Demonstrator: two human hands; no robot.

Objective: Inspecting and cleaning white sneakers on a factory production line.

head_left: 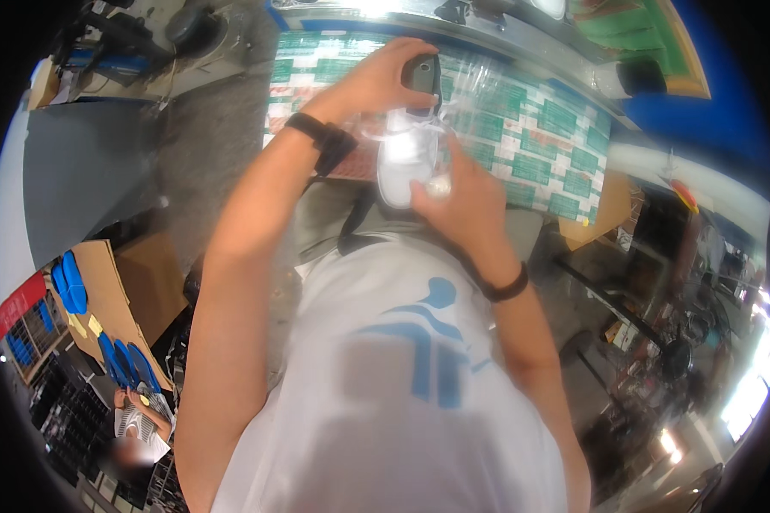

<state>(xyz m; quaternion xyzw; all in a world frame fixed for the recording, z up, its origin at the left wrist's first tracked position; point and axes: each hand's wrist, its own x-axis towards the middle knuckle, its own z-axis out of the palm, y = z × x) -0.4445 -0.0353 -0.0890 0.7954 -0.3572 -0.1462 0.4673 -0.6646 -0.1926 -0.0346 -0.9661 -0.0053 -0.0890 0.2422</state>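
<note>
White, smooth-looking material makes up most of the lace-up shoe [402, 162] on my head feed, with a rounded toe and a dark grey part [423, 75] at its far end, marked by a small round spot. Thin white laces [393, 129] trail loosely across its middle. Its long axis runs near to far, the far end leaning slightly right; the toe points near, toward the wearer's body. It sits at the near edge of a table cover [535, 120] patterned in green and white blocks, and I see clear, wrinkled plastic [479, 85] glinting just right of it.

The left hand [378, 79] is curled around the dark grey end, fingers over its far side and thumb on its near side, so I read a closed hold there. The right hand [475, 201] has thumb and index finger spread along the shoe's right side, thumb at the toe and index near the laces; I cannot tell how firmly it grips, its other fingers being hidden. A black strap [321, 141] circles the left wrist, a slimmer dark band [506, 285] the right.
</note>
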